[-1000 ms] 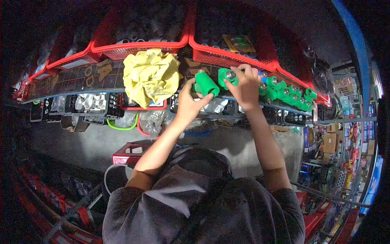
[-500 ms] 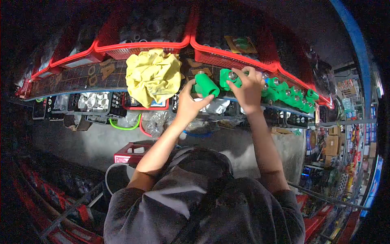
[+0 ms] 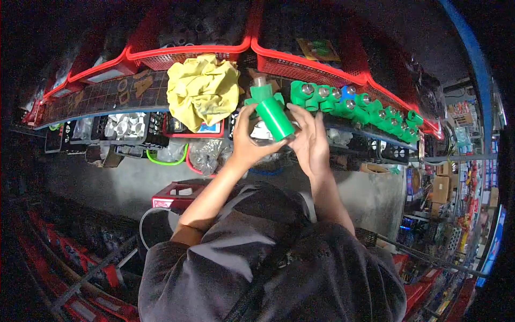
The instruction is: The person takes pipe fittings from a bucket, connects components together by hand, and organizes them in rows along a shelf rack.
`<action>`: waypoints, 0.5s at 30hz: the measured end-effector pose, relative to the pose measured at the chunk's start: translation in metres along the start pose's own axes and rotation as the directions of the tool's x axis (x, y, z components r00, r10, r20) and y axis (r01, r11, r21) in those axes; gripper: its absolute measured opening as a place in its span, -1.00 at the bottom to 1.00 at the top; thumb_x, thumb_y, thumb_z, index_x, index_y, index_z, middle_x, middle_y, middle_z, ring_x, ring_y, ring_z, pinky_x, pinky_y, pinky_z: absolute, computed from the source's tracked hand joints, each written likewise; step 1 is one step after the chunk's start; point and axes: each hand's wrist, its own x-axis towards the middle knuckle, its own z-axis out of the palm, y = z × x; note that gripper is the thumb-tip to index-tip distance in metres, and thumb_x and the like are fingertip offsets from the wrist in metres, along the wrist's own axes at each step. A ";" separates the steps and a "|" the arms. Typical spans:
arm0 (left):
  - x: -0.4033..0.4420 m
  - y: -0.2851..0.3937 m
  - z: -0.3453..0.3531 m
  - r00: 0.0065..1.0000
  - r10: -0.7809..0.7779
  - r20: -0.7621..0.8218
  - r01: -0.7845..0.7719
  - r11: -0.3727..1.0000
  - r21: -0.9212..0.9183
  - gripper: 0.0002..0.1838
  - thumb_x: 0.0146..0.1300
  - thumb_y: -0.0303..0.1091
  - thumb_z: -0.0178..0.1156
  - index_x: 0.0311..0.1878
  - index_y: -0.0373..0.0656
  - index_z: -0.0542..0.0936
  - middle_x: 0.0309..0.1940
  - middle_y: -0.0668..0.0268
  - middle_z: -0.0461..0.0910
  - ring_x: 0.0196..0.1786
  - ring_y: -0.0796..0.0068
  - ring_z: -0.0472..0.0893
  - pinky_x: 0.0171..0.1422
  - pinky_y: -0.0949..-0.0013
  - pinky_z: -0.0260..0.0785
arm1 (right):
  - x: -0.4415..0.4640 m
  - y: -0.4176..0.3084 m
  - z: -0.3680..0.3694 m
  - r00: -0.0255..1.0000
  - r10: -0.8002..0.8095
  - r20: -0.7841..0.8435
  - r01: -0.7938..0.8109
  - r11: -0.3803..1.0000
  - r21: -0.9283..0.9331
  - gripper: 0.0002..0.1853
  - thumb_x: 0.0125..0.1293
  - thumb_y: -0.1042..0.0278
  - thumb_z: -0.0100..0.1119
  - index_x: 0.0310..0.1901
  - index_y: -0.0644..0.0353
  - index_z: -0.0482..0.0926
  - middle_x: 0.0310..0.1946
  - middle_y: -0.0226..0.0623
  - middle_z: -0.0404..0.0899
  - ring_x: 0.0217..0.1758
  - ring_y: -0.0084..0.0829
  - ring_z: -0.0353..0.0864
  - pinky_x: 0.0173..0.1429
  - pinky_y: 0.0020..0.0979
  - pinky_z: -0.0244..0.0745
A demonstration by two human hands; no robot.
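My left hand (image 3: 249,140) is closed round a green fitting (image 3: 274,118) with a metal-tipped stem at its upper end. My right hand (image 3: 311,140) is beside the fitting's right side, its fingers extended and somewhat apart; whether the fingertips touch it is hard to tell. To the right, a row of green fittings (image 3: 304,92) with round metal ends stands along the narrow shelf, with blue parts (image 3: 348,91) among them. A crumpled yellow cloth (image 3: 203,91) lies on the shelf left of my left hand.
Red baskets (image 3: 308,68) line the back of the shelf (image 3: 153,88). Below its front edge are black crates (image 3: 153,129) and a green-rimmed container (image 3: 167,162). A red stool (image 3: 174,194) stands on the floor. Stocked shelves (image 3: 442,188) are at the right.
My right hand has left the row, where a green fitting now stands, and moved left and down beside the held fitting. The held fitting has tilted and shifted slightly down.
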 end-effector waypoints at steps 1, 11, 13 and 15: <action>-0.004 0.001 -0.001 1.000 0.013 -0.012 -0.013 1.000 -0.026 -0.06 -0.36 -0.26 0.53 0.14 -0.34 0.25 0.04 0.08 0.30 0.03 0.27 0.47 0.09 0.28 0.40 | -0.001 -0.001 0.001 0.999 0.047 0.021 -0.048 0.998 0.039 -0.53 0.40 0.03 -0.25 0.18 0.17 0.28 0.05 -0.21 0.37 0.04 -0.38 0.41 0.08 -0.32 0.36; -0.014 -0.002 -0.011 0.996 0.077 0.040 -0.081 0.991 0.110 -0.06 -0.38 -0.18 0.53 0.12 -0.31 0.26 0.01 0.01 0.34 0.05 0.15 0.44 0.12 0.19 0.32 | 0.005 0.022 -0.023 0.940 0.319 0.122 -0.342 0.873 0.348 -0.76 0.35 0.30 -0.05 0.00 0.14 0.43 -0.15 -0.34 0.55 -0.18 -0.47 0.56 -0.15 -0.40 0.53; -0.011 0.005 -0.013 0.991 0.127 0.034 -0.131 0.974 0.186 -0.07 -0.38 -0.16 0.53 0.10 -0.29 0.27 -0.01 0.00 0.36 0.05 0.12 0.42 0.13 0.16 0.27 | 0.007 0.023 -0.028 0.931 0.341 0.128 -0.364 0.891 0.272 -0.76 0.35 0.31 -0.06 0.00 0.14 0.43 -0.13 -0.32 0.54 -0.15 -0.46 0.57 -0.15 -0.38 0.54; -0.008 0.008 -0.012 0.971 0.225 0.084 -0.238 0.947 0.216 -0.05 -0.39 -0.16 0.53 0.12 -0.28 0.27 0.00 0.01 0.36 0.08 0.13 0.40 0.14 0.15 0.27 | 0.009 0.029 -0.039 0.921 0.273 0.278 -0.362 0.862 0.355 -0.63 0.40 0.22 -0.18 0.09 0.30 0.33 -0.01 -0.10 0.48 -0.01 -0.22 0.54 0.06 -0.21 0.49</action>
